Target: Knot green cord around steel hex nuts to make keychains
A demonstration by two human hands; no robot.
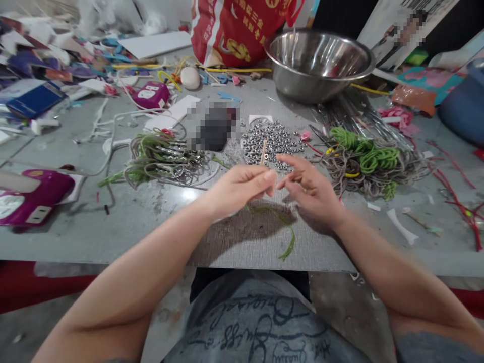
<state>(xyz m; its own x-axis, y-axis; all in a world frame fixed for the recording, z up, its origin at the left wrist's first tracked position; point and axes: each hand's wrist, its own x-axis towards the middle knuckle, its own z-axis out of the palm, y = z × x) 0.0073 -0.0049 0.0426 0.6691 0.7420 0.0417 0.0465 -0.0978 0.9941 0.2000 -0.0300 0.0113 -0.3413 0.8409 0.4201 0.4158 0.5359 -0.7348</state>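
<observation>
Near the middle of the table, my left hand [245, 185] is closed in a pinch. A green cord [289, 237] runs from it, its loose end lying on the tabletop below. A thin pale stick [264, 152] shows just above the fingers; whether they grip it is hidden. My right hand [312, 191] is close beside, fingers apart and index finger stretched toward the left hand, with nothing visible in it. Behind both hands lies a spread of small shiny metal beads [270, 136].
A bundle of green and grey cords [162, 159] lies left, another cord pile [372, 156] right. Behind are a steel bowl [321, 65], a red bag [242, 30] and a dark, partly blurred object [215, 131]. Purple power sockets [41, 196] and red cords [461, 206] lie at the sides.
</observation>
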